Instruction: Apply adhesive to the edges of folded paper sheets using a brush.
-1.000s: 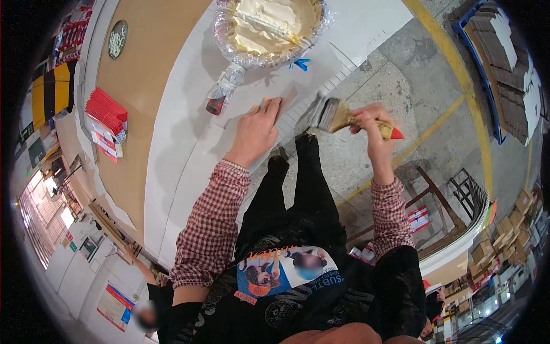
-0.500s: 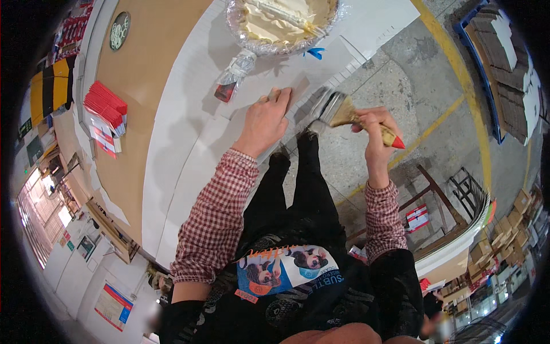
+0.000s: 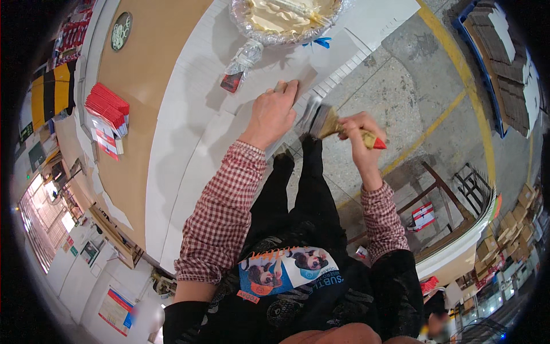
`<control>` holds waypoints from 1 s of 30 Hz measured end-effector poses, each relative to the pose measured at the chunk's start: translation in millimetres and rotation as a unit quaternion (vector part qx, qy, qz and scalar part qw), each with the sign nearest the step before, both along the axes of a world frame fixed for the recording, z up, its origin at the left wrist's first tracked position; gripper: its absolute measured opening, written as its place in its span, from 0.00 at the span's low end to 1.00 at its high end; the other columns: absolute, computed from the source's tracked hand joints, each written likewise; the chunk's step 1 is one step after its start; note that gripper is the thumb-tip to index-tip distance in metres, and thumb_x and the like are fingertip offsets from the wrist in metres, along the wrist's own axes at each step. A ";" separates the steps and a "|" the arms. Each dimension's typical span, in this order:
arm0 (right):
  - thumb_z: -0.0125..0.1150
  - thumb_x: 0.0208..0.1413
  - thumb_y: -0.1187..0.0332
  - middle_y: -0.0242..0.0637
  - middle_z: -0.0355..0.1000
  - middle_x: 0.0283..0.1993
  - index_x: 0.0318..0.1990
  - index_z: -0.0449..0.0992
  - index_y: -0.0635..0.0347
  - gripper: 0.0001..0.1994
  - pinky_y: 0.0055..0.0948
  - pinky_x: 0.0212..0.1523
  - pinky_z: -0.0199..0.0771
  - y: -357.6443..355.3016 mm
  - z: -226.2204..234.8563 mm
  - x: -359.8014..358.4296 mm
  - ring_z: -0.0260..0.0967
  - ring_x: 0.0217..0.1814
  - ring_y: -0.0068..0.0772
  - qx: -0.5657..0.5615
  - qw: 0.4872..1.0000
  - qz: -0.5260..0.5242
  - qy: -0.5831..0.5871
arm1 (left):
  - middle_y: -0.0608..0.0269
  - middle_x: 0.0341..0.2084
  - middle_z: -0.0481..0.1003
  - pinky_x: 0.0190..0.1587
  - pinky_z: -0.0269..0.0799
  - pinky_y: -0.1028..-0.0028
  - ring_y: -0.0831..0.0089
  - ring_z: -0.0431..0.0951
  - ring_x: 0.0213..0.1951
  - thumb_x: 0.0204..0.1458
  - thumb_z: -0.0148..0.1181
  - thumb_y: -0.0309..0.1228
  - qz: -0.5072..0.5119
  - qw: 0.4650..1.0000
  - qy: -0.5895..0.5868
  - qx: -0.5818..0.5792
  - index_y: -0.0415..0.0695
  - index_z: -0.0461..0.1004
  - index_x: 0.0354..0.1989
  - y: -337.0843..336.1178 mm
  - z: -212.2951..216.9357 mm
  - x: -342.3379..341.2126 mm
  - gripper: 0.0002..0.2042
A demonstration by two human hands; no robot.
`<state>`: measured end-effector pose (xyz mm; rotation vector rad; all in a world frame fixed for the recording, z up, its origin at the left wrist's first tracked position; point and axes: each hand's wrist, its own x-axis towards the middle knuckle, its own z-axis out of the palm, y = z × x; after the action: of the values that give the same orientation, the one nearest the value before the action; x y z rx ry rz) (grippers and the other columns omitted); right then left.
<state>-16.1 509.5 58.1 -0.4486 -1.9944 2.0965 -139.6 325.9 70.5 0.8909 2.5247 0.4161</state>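
Paintbrush (image 3: 332,121), with a wooden handle tipped in red, sits in the closed right hand (image 3: 358,137), its pale bristles pointing left at the stepped edge of the stacked white sheets (image 3: 189,143) that cover the table. Farther up the stack stands a foil-wrapped basin (image 3: 286,20) holding a cream-coloured paste, with a crumpled clear plastic bottle (image 3: 243,60) lying just below it and a scrap of blue tape (image 3: 321,42) at its lower rim. Left of the white stack lies a broad brown board (image 3: 137,114), and on it rests a pile of red cards (image 3: 106,112).

The left hand (image 3: 274,114) lies flat and open on the sheets, fingers spread forward and holding nothing, pressing near the stack's right edge. The brush head hangs just beside that hand, at the edge of the sheets; whether the bristles touch the paper cannot be told.

To the right of the table edge is open concrete floor (image 3: 401,86) crossed by a yellow line, with the person's dark trouser legs just below the brush. A blue pallet of brown stacks (image 3: 504,63) stands well apart at the far right.
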 end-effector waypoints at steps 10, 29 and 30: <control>0.51 0.56 0.76 0.46 0.72 0.33 0.25 0.71 0.70 0.09 0.24 0.26 0.74 14.4 15.0 43.9 0.70 0.25 0.27 -0.001 0.990 -0.131 0.045 | 0.47 0.56 0.63 0.45 0.71 0.59 0.46 0.68 0.51 0.42 0.65 0.40 0.071 0.982 0.148 -0.097 0.42 0.56 0.61 11.3 -24.6 42.4 0.36; 0.53 0.57 0.72 0.42 0.72 0.32 0.26 0.72 0.69 0.10 0.21 0.26 0.70 20.5 3.3 18.0 0.68 0.24 0.22 -0.015 0.990 -0.131 0.050 | 0.37 0.64 0.49 0.64 0.50 0.55 0.36 0.49 0.64 0.46 0.64 0.42 0.082 0.991 0.072 -0.077 0.39 0.50 0.66 -128.6 -12.6 103.1 0.41; 0.53 0.57 0.72 0.41 0.72 0.32 0.26 0.73 0.69 0.10 0.21 0.25 0.70 18.0 3.6 15.8 0.68 0.24 0.22 -0.013 0.989 -0.134 0.059 | 0.38 0.64 0.51 0.63 0.53 0.57 0.39 0.51 0.64 0.47 0.63 0.41 0.078 0.995 0.044 -0.039 0.40 0.53 0.65 -135.1 -8.5 98.1 0.38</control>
<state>-0.2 527.6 61.7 -0.5488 -1.7371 1.9379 -41.5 190.8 61.9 0.7010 2.6815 0.3311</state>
